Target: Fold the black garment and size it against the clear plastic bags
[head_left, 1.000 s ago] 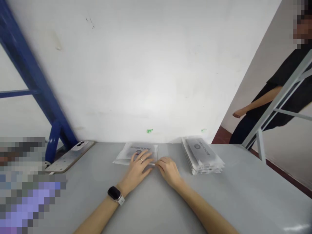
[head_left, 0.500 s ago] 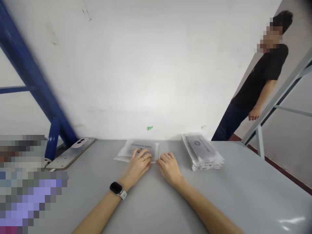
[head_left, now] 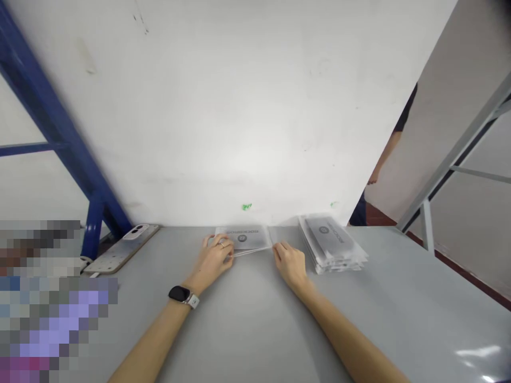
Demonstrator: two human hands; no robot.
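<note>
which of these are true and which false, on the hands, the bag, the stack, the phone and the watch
1. The left hand is at the left end of the bag. True.
2. The right hand rests on top of the stack. False: it is at the right end of the bag.
3. The stack lies to the right of the bag. True.
4. The watch is on the right arm. False: it is on the left arm.
5. The phone lies left of the bag. True.
</note>
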